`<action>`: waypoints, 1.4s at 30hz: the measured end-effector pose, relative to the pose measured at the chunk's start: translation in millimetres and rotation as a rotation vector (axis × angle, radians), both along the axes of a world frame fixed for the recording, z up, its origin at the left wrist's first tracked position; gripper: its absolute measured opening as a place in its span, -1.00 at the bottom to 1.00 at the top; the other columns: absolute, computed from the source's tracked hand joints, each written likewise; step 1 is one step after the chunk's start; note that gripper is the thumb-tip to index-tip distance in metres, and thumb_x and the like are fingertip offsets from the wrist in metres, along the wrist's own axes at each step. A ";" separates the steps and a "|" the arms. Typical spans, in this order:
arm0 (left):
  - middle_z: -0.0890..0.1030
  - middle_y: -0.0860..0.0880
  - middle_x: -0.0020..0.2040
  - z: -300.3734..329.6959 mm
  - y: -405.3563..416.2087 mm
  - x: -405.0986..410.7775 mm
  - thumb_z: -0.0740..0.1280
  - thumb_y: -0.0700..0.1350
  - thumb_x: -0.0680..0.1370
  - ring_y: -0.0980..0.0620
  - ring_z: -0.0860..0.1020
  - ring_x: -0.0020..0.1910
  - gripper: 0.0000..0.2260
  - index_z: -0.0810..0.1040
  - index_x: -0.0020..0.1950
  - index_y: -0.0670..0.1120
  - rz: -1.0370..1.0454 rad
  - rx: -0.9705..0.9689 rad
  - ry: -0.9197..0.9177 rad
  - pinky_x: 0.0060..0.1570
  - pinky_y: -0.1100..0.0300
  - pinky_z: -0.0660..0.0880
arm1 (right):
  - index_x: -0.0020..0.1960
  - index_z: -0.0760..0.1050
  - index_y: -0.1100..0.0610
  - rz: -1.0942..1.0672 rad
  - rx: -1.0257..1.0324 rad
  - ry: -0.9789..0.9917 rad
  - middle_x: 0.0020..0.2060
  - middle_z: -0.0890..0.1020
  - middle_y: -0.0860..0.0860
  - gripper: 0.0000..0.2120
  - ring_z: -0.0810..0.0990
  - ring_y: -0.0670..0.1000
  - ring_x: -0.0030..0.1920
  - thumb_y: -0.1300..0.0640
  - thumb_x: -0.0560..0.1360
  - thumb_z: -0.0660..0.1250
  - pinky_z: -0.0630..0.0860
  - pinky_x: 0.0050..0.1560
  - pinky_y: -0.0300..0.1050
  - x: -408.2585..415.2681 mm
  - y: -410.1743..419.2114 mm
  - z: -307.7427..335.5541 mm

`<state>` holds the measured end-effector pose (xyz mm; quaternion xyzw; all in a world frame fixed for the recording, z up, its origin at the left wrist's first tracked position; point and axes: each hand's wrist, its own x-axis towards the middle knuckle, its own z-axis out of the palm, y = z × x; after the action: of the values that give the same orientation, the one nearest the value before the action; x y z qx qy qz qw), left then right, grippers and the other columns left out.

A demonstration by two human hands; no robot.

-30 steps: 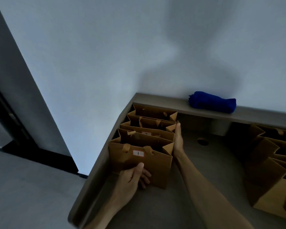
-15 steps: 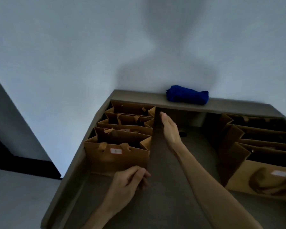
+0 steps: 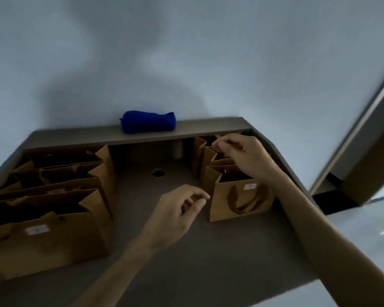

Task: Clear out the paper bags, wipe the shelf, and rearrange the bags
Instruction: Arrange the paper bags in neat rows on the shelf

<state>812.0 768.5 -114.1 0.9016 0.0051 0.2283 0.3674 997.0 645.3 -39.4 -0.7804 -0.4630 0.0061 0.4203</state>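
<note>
1. Brown paper bags stand in two rows on the shelf (image 3: 177, 251): the left row (image 3: 53, 209) along the left edge, the right row (image 3: 228, 173) in the back right corner.
2. Rearranging looks under way. Right hand (image 3: 244, 156) pinches a rim in the right row; left hand (image 3: 177, 209) hovers half-curled, empty.
3. Next: steady that front bag, square the row.
4. Count: four or five bags left, three right, one blue cloth (image 3: 149, 121) on the back ledge.
</note>
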 end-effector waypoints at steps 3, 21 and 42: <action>0.38 0.22 0.20 4.2 -8.7 42.0 0.23 0.06 0.57 0.29 0.51 -0.08 -0.74 0.44 0.25 0.09 -0.022 0.196 -0.020 -0.17 0.44 0.48 | 0.09 0.61 -0.04 -0.128 -0.016 -0.019 -0.07 0.64 -0.22 -0.84 0.61 -0.24 -0.03 0.08 0.61 0.27 0.55 0.02 -0.24 27.3 -37.1 -0.6; 0.60 0.09 0.09 31.9 11.1 94.8 0.22 0.00 0.61 0.20 0.54 0.03 -0.78 0.55 0.22 0.06 0.010 0.332 0.250 0.04 0.19 0.53 | 0.07 0.64 -0.01 -0.092 -0.064 0.015 -0.10 0.68 -0.17 -0.83 0.62 -0.23 -0.04 0.04 0.61 0.27 0.51 -0.10 -0.36 67.6 -77.8 -29.0; 0.63 0.16 0.04 65.1 91.7 -21.3 0.21 0.12 0.59 0.22 0.56 -0.06 -0.80 0.56 0.14 0.16 0.264 0.655 0.484 -0.08 0.24 0.53 | 0.06 0.60 0.01 0.311 -0.177 -0.356 -0.04 0.62 -0.11 -0.89 0.50 -0.17 0.08 0.06 0.56 0.33 0.47 0.12 -0.23 -12.0 30.4 -48.7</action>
<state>790.8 860.2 -49.0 0.9899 0.1338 0.0446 0.0175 985.0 675.7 -88.1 -0.7221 -0.6420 -0.0265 0.2562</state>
